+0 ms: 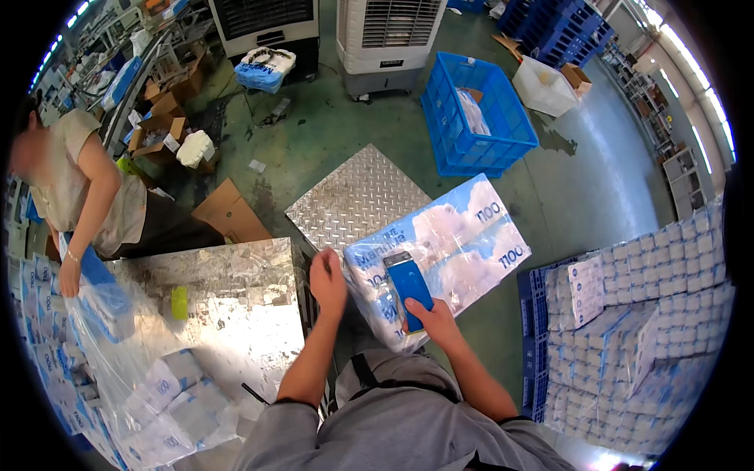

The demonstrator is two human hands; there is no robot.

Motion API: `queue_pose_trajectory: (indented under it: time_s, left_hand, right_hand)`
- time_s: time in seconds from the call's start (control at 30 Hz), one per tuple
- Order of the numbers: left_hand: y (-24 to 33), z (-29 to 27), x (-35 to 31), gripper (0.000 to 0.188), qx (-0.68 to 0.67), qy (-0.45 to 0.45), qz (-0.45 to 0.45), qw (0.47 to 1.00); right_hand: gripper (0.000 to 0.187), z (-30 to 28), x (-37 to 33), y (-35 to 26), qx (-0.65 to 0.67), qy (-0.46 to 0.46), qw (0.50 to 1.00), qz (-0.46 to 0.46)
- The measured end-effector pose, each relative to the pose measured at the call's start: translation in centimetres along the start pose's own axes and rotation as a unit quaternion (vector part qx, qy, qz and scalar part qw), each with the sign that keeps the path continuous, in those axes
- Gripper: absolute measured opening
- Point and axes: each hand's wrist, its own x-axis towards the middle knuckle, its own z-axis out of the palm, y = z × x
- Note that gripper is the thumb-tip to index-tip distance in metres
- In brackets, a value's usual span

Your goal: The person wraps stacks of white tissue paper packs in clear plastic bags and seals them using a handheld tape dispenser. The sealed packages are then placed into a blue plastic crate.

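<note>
In front of me lies a large plastic-wrapped package [463, 263], printed in blue and white with clouds, tilted across a metal tread plate [357, 192]. My right hand [433, 320] is closed round a blue oblong handheld tool [408, 289] with a silver end, held over the package's near left part. The tool's exact kind cannot be made out. My left hand [327, 282] is beside the package's left end, its fingers curled closed. Whatever those fingers may hold is hidden.
Left of me is a worn metal table [236, 275] with clear film and wrapped packs [177, 385]; a co-worker [102, 180] leans there. Stacked packs [620, 337] stand on a blue pallet [534, 345] at right. Ahead are a blue crate [479, 149] and two air coolers [381, 47].
</note>
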Motion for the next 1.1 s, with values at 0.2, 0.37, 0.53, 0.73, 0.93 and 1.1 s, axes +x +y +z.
queue_pose_trajectory:
  time_s: [0.2,0.37,0.53,0.73,0.93,1.1]
  left_hand:
    - [7.8,-4.5,-14.7,0.055,0.067,-0.272,0.312,0.908]
    - [5.2,-3.6,-16.8,0.063,0.256,-0.246,0.388,0.85]
    - [6.2,-2.6,-17.7,0.052,0.257,-0.206,0.354,0.875]
    - [6.5,-1.0,-18.7,0.041,0.32,-0.135,0.319,0.882]
    - [5.5,1.0,-19.2,0.031,0.317,-0.07,0.287,0.901]
    - [6.2,1.4,-19.0,0.028,0.29,-0.065,0.293,0.909]
  right_hand:
    - [0.039,-1.4,0.5,-1.0,0.047,-0.033,0.997,0.046]
    - [0.037,-2.5,0.0,-0.8,0.021,-0.038,0.999,-0.005]
    - [0.04,-3.7,-2.6,0.3,0.023,-0.067,0.996,-0.049]
    - [0.04,-6.7,-10.6,2.5,0.026,-0.104,0.994,-0.034]
    - [0.042,-10.6,-16.1,7.3,-0.077,-0.092,0.992,-0.037]
    - [0.04,-13.5,-18.7,14.5,-0.086,-0.086,0.992,-0.031]
